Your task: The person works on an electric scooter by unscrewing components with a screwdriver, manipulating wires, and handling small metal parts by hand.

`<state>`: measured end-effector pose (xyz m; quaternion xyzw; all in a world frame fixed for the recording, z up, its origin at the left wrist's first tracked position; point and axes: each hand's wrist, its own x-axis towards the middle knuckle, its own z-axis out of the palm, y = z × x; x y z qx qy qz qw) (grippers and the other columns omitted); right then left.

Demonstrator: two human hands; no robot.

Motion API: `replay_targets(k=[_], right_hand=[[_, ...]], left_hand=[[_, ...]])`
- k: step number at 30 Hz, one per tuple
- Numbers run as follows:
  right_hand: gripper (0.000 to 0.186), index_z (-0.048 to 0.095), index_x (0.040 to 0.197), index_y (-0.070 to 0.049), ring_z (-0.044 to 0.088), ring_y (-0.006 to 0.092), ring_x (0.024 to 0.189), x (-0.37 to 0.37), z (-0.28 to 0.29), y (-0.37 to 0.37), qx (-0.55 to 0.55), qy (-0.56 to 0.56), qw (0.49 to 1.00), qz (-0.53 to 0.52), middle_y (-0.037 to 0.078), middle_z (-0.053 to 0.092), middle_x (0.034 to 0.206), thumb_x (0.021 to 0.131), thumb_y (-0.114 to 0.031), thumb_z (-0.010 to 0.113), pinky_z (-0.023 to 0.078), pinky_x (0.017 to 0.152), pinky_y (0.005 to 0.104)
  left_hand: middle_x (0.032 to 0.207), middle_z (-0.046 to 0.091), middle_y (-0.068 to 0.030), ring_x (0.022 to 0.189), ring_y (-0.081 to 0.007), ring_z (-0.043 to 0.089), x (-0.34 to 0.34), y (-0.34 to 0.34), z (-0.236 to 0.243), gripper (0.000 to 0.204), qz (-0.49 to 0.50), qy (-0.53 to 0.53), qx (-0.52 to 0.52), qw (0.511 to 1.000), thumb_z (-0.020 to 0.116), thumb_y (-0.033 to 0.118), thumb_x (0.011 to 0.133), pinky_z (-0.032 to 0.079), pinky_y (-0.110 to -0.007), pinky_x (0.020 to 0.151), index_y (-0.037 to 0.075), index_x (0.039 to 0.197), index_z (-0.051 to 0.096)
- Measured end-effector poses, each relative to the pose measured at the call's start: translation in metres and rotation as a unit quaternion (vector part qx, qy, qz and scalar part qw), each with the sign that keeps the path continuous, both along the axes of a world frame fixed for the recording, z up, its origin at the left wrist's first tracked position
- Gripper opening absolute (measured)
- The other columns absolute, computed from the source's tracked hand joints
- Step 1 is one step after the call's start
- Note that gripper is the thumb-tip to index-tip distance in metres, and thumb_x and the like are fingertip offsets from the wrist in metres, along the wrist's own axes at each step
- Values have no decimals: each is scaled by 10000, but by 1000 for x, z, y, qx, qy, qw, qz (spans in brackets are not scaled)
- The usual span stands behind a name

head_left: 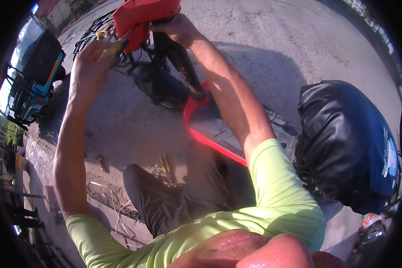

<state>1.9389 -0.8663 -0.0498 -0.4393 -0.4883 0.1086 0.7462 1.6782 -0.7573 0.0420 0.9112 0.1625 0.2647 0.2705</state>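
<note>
At the top of the view stands a red scooter with its front panel point(140, 20) raised between my two hands. My left hand point(91, 56) is closed around a screwdriver with a yellow-green handle point(111, 50), whose thin shaft points at the lower left of the panel. My right hand point(178, 30) grips the panel's lower right edge, its fingertips partly hidden. Beneath the panel are dark stem parts and a black front wheel point(161, 85). The scooter's red-edged footboard point(214, 145) runs back under my right arm.
A black covered bulky object point(344, 143) stands close on my right. Another vehicle, blue and black point(35, 71), is at the far left. Tools with yellow handles point(165, 167) lie on the ground by my knee. A pale cable point(114, 201) trails over a concrete edge.
</note>
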Motion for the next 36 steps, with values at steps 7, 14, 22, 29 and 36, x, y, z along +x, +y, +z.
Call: replay_targets(k=[7, 14, 22, 29, 36], right_hand=[[378, 710, 1219, -12, 698, 170, 994, -2, 4, -5, -33, 5, 999, -4, 74, 746, 1086, 853, -47, 800, 564, 890, 323], [464, 707, 1231, -37, 688, 172, 1031, -7, 7, -13, -31, 15, 999, -3, 61, 746, 1114, 782, -24, 827, 542, 942, 337], [508, 698, 1236, -38, 676, 178, 1055, -3, 3, -8, -14, 33, 999, 9, 63, 737, 1131, 750, -2, 838, 535, 947, 342], [391, 707, 1236, -32, 692, 177, 990, -8, 6, -12, -14, -16, 1000, -12, 67, 742, 1071, 860, -72, 806, 553, 909, 334], [383, 707, 1227, -30, 687, 173, 1012, -9, 5, -13, -30, 13, 999, 4, 64, 743, 1086, 863, -79, 812, 548, 919, 334]], left_hand=[[1213, 656, -92, 894, -269, 689, -2, -21, -8, 268, 60, -100, 242, 963, 680, 190, 952, 544, -399, 761, 144, 1216, 686], [950, 694, -42, 791, -122, 631, -5, -4, -22, 362, -9, -220, -402, 889, 686, 338, 975, 513, -303, 704, 37, 1175, 697], [869, 696, -100, 771, -215, 686, -5, -2, -35, 288, 39, -108, 252, 961, 693, 332, 969, 534, -375, 724, 176, 1211, 695], [1009, 714, -88, 849, -193, 683, -7, -10, -33, 376, 33, -155, 143, 977, 722, 258, 954, 547, -347, 764, 95, 1286, 654], [890, 701, -76, 721, -125, 637, -7, -2, -49, 383, -74, -243, -322, 912, 635, 349, 1031, 491, -260, 627, 10, 1206, 667]])
